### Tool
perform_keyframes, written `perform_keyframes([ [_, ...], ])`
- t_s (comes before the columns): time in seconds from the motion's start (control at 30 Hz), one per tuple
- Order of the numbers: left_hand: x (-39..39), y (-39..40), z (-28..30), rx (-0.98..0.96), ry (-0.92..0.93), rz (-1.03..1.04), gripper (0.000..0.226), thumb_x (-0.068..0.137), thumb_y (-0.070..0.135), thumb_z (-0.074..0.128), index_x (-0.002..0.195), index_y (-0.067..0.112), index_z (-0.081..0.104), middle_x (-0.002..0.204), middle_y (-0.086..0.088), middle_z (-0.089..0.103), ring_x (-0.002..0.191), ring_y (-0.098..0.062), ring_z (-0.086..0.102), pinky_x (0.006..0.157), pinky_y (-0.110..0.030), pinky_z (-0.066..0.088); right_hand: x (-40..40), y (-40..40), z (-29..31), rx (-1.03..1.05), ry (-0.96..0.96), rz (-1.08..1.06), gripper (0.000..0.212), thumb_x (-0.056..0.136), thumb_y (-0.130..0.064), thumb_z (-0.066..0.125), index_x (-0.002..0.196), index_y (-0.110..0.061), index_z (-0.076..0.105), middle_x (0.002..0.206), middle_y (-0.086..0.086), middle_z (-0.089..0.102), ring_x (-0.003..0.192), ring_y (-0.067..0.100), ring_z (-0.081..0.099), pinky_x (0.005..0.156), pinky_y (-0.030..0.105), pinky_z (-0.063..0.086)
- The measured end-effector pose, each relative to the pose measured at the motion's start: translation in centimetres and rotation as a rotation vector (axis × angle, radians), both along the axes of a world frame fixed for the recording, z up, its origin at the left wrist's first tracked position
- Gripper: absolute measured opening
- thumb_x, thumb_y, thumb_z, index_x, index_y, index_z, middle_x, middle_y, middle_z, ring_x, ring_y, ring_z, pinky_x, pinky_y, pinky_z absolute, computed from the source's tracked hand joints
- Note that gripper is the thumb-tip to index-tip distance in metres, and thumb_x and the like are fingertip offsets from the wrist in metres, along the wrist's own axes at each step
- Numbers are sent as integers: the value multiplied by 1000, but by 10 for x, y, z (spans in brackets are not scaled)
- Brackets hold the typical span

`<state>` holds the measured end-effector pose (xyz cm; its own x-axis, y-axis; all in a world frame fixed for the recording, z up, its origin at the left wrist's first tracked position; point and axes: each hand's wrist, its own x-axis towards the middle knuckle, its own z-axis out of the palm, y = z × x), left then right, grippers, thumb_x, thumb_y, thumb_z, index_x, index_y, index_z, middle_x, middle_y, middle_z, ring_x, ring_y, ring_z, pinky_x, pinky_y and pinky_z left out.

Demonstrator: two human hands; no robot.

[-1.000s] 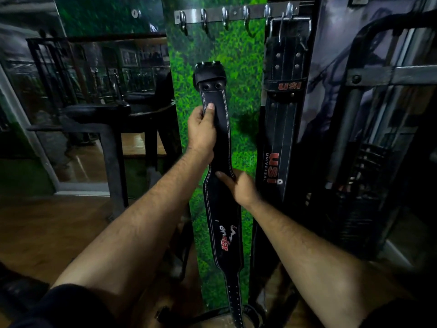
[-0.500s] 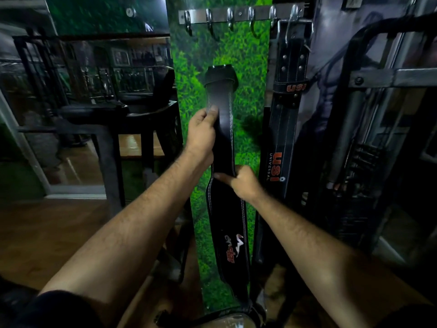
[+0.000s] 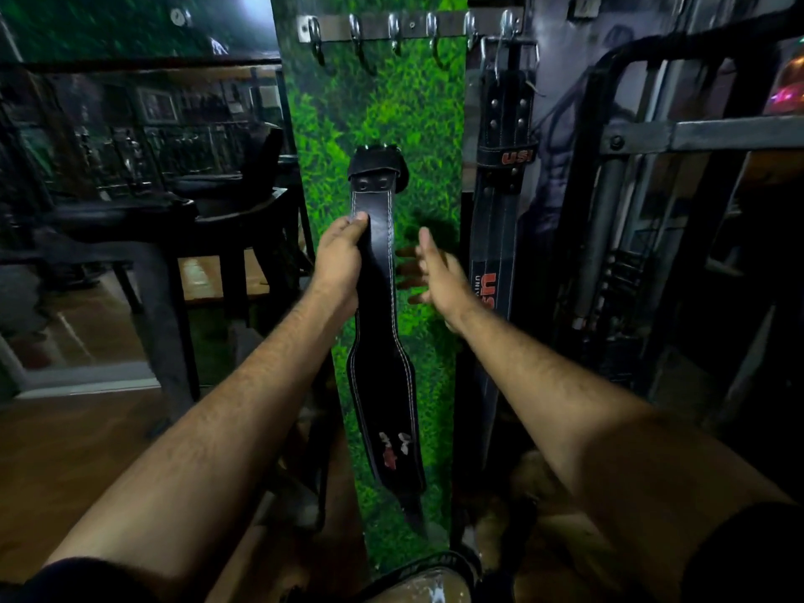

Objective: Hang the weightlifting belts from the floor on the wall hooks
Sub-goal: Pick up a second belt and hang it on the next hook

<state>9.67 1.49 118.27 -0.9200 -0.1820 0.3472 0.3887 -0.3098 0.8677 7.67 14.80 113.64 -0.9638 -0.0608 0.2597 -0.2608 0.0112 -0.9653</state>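
Here, a tall green panel printed like grass fills the middle of the view, with dark gym frames and benches to either side and a wooden floor below. Across the panel's top runs a metal hook rail carrying a row of curved hooks. On the rightmost hook hangs a black USI belt by its buckle, lying straight down just beside the panel's right edge. In front of the panel a second black belt with white stitching is held upright, its buckle end uppermost and well below the rail, its wide padded part and narrow tail hanging toward the floor. The left hand grips this belt along its left edge, thumb pressed on the front face and fingers wrapped behind. The right hand is just to the right of the belt, apart from it, with fingers spread and straight, holding nothing, in front of the panel.
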Motion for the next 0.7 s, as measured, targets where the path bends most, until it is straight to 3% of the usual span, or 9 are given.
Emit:
perform_keyframes([
  [0.03, 2, -1, -1, -21, 9, -14, 31, 100, 10, 49, 70, 16, 50, 53, 9, 61, 49, -4, 55, 53, -21, 43, 2, -4, 14, -35, 33, -3, 61, 87, -71, 48, 109, -18, 69, 97, 1, 73, 80, 16, 69, 67, 31, 54],
  [0.1, 7, -1, 0, -51, 29, -33, 30, 101, 8, 47, 73, 14, 53, 55, 8, 64, 52, -2, 59, 55, -18, 47, 3, -11, 37, -56, 86, 7, 53, 91, -61, 55, 112, -15, 71, 103, 3, 76, 92, 19, 72, 77, 35, 55],
  [0.2, 15, 0, 2, -106, 67, -52, 29, 101, 7, 46, 75, 13, 54, 56, 9, 65, 52, -2, 59, 56, -18, 46, 2, -20, 61, -105, 70, -24, 58, 79, -65, 67, 110, -17, 71, 119, 4, 73, 117, 24, 65, 102, 44, 50],
  [0.3, 19, -8, -5, -231, 71, -71, 31, 101, 10, 48, 71, 17, 50, 56, 9, 57, 51, -3, 49, 52, -19, 39, -2, -21, 80, -225, 50, -1, 46, 81, -48, 75, 110, -12, 69, 118, 12, 72, 119, 28, 64, 110, 52, 45],
  [0.37, 19, -15, -14, -309, 52, -119, 28, 101, 12, 49, 73, 17, 53, 64, 3, 55, 56, -6, 48, 54, -24, 37, 1, -17, 88, -257, -13, 50, 47, 84, -41, 75, 116, -8, 66, 111, 11, 74, 111, 28, 67, 106, 55, 48],
  [0.5, 16, -20, -29, -394, -27, -170, 14, 100, 8, 49, 90, 11, 58, 70, 6, 63, 56, -2, 56, 56, -19, 43, 4, -12, 85, -133, -78, 60, 13, 94, -31, 66, 99, -20, 65, 94, 4, 74, 92, 26, 69, 101, 58, 48],
  [0.6, 12, -15, -24, -311, -44, 5, 17, 93, 2, 54, 98, 18, 52, 82, 2, 58, 66, -7, 56, 59, -25, 44, 1, -11, 81, -176, -41, -12, 7, 90, -19, 58, 83, -20, 59, 78, -2, 66, 80, 24, 59, 84, 45, 48],
  [0.7, 4, -10, -6, -206, 40, 141, 29, 87, 12, 56, 113, 19, 48, 101, -1, 55, 84, -12, 57, 68, -29, 48, -4, -8, 77, -141, 14, -34, 18, 98, -11, 47, 88, -20, 60, 85, 0, 65, 79, 18, 60, 70, 31, 48],
])
